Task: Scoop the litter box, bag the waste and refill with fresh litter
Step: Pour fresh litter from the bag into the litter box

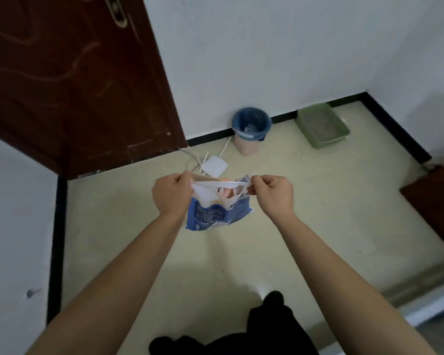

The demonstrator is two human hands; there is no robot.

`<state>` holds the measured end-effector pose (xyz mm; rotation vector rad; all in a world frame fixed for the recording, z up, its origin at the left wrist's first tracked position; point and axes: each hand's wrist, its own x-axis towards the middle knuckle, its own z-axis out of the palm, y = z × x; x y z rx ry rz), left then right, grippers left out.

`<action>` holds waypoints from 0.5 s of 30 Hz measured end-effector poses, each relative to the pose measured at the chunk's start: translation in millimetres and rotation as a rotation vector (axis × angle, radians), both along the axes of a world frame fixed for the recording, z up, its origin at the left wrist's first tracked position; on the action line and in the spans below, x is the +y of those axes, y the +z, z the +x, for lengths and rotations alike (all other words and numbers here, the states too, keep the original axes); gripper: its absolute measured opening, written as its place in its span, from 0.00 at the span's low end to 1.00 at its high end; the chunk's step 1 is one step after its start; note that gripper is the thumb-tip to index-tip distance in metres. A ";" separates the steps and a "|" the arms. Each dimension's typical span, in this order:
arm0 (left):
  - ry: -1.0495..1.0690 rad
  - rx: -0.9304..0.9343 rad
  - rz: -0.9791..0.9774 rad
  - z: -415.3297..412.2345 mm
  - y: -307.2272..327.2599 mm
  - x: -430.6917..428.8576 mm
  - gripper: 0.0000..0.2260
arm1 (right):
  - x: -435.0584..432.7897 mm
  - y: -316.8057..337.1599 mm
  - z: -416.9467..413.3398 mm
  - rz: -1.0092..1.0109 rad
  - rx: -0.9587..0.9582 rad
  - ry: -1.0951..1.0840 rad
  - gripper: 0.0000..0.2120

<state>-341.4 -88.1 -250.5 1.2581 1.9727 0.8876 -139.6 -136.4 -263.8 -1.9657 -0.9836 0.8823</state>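
Home interior, bare corner by a door.

Dark wood door (69, 80) with metal handle plate, white walls (280, 52) with black skirting (392, 124), cream floor (318, 201). Green litter box (323, 128) sits in the corner; lined bin (251, 130) stands near it by the wall. White router (214, 166) lies on the floor with its cables.

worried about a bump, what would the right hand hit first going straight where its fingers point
The right hand points leftward along the top edge of the litter bag, which both hands pinch. It would probably meet the left hand first, the edge bunching between them.
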 end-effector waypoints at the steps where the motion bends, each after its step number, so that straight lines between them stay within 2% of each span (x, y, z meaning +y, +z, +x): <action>1: -0.022 -0.011 -0.014 34.6 0.8 6.8 0.14 | 3.4 1.3 33.3 -0.004 -0.001 -0.017 0.16; 7: -0.189 -0.041 -0.052 216.1 10.7 41.9 0.17 | 28.1 17.9 211.3 -0.021 -0.026 -0.135 0.15; 15: -0.471 -0.092 -0.092 399.7 -9.3 134.3 0.14 | 92.0 11.9 390.8 -0.050 -0.042 -0.367 0.15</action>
